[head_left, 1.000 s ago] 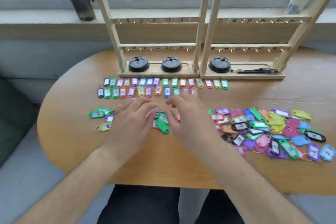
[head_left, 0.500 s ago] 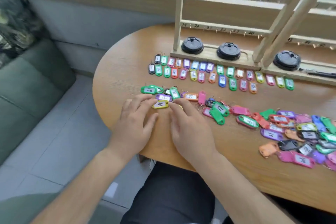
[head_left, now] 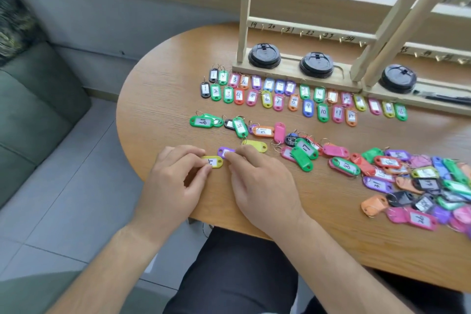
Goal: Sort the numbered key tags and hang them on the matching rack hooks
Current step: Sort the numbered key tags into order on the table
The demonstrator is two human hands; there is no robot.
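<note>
My left hand [head_left: 175, 181] pinches the left end of a yellow key tag [head_left: 215, 162] lying near the table's front left edge. Just right of it, my right hand [head_left: 262, 186] rests on the table, its index fingertip touching a purple tag [head_left: 224, 152]. Two neat rows of numbered tags [head_left: 280, 99] lie in front of the wooden rack [head_left: 305, 29], whose hooks hang bare. Green tags 19 [head_left: 204, 122] and 20 [head_left: 239, 126] and orange 21 [head_left: 262, 131] lie in a loose line. A mixed pile of tags [head_left: 420, 181] covers the right side.
Three black lids [head_left: 316, 65] sit on the rack's base and a black pen [head_left: 443, 97] lies on it at the right. The round wooden table [head_left: 158, 99] ends just under my wrists. A green sofa [head_left: 30, 109] stands to the left.
My left thumb and finger have closed on the yellow tag. My right index finger has moved onto the purple tag. The view has swung left, toward the table's left edge.
</note>
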